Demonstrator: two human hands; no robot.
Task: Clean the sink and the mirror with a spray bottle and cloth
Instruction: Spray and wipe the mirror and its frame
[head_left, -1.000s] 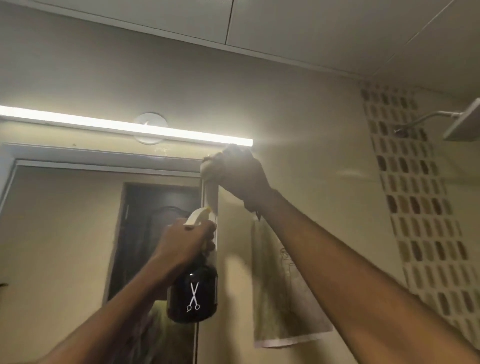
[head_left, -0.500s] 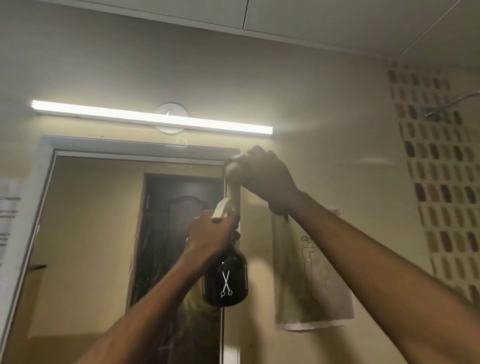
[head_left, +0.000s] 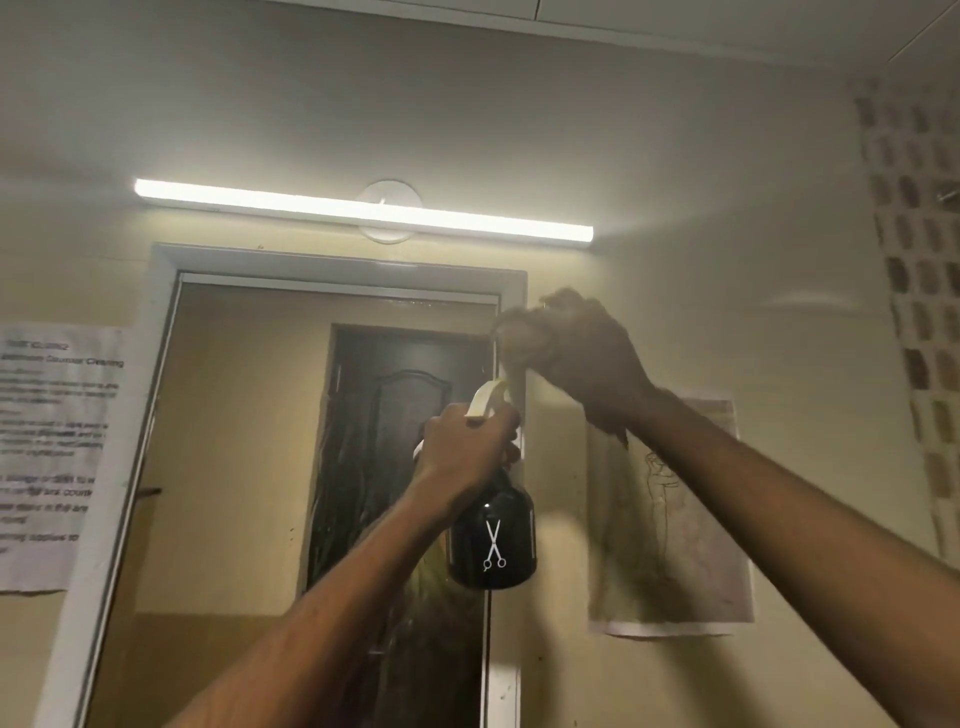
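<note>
The mirror (head_left: 249, 441) hangs in a white frame on the wall ahead and reflects a dark door. My left hand (head_left: 467, 447) is raised in front of its right edge and grips the neck of a black spray bottle (head_left: 492, 540) with a white scissors mark and a pale trigger head. My right hand (head_left: 576, 358) is up at the frame's top right corner, closed around a bunched cloth (head_left: 519, 338) pressed against the frame. The cloth is blurred and mostly hidden by my fingers. The sink is out of view.
A lit tube light (head_left: 363, 210) runs above the mirror. A printed notice (head_left: 47, 452) is taped left of the frame and a paper drawing (head_left: 675, 519) right of it. Patterned tiles (head_left: 919, 291) cover the far right wall.
The view has swung left, so the whole top of the mirror and the notice now show. My right hand with the cloth has slid slightly down the frame's right corner; my left hand still holds the bottle.
</note>
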